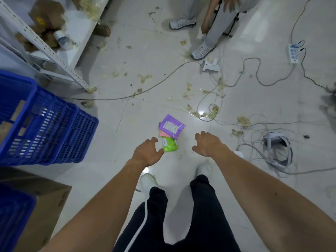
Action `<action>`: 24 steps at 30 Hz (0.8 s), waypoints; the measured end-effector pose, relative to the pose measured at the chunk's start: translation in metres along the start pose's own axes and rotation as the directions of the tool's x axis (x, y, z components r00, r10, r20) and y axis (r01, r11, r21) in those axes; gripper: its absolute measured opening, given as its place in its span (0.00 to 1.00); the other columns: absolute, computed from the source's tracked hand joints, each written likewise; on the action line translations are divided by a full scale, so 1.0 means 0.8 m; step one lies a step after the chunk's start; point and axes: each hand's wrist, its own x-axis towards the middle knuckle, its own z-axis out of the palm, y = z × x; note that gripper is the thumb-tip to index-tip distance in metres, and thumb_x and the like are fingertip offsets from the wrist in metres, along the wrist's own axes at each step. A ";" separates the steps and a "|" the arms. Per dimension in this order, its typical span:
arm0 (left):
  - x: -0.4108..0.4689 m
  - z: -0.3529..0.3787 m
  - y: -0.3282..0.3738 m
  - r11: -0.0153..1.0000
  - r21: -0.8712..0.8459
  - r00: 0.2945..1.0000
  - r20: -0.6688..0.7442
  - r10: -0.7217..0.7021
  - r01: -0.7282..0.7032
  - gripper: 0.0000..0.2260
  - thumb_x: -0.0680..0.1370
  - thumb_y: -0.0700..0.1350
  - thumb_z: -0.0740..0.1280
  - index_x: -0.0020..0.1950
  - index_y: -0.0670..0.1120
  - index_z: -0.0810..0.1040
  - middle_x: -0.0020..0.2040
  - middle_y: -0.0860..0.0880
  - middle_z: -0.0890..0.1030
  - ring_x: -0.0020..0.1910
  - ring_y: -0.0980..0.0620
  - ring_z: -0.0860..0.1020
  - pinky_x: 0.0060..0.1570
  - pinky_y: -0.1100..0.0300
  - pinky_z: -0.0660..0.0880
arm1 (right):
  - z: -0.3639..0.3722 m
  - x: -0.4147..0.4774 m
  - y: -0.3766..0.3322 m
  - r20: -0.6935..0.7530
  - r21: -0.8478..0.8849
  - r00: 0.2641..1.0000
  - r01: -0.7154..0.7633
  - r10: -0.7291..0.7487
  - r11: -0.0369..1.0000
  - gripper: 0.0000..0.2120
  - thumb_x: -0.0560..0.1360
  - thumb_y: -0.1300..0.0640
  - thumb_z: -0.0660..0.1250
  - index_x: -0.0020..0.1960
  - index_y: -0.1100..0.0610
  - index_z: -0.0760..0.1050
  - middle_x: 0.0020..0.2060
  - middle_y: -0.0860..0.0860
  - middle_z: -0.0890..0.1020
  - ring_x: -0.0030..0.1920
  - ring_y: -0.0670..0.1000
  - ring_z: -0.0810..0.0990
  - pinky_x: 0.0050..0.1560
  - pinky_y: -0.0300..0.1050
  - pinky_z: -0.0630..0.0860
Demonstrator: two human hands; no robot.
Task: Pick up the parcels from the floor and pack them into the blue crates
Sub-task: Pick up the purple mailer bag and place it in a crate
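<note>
Bare arms, dark track trousers, white shoes.
Both forearms are bare down to the left hand and right hand. At lower centre of the frame, black trousers carry a white side stripe, with white shoes just above them.

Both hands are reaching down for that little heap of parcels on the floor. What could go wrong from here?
1. The purple parcel, pink parcel and green parcel overlap. Neither the left hand nor the right hand grips anything yet, so one may slip out when lifted.
2. Loose cables trail close on the right, so a foot could snag on the way to the blue crate.
</note>
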 end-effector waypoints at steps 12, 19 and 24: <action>0.243 0.146 -0.027 0.988 -0.039 0.988 -0.025 -0.152 0.151 0.22 0.82 0.56 0.59 0.73 0.50 0.66 0.64 0.47 0.75 0.63 0.46 0.75 0.60 0.54 0.70 | 0.126 0.267 0.078 0.070 -0.037 0.991 0.117 -0.114 0.992 0.22 0.79 0.47 0.60 0.69 0.57 0.67 0.63 0.54 0.72 0.64 0.55 0.71 0.59 0.50 0.71; 0.432 0.276 -0.080 0.969 -0.141 0.974 -0.065 -0.216 0.205 0.15 0.83 0.53 0.58 0.66 0.49 0.74 0.58 0.47 0.82 0.59 0.45 0.78 0.56 0.55 0.71 | 0.246 0.472 0.096 0.069 -0.015 0.988 0.140 -0.139 0.990 0.20 0.80 0.47 0.60 0.67 0.57 0.70 0.62 0.55 0.74 0.62 0.57 0.74 0.59 0.50 0.71; 0.567 0.361 -0.112 0.922 -0.225 0.936 -0.090 -0.341 0.315 0.13 0.82 0.48 0.57 0.51 0.46 0.80 0.51 0.42 0.83 0.53 0.39 0.78 0.44 0.57 0.67 | 0.322 0.616 0.100 0.062 -0.032 0.987 0.152 -0.150 0.988 0.19 0.79 0.49 0.61 0.67 0.56 0.70 0.64 0.54 0.74 0.64 0.56 0.74 0.61 0.48 0.70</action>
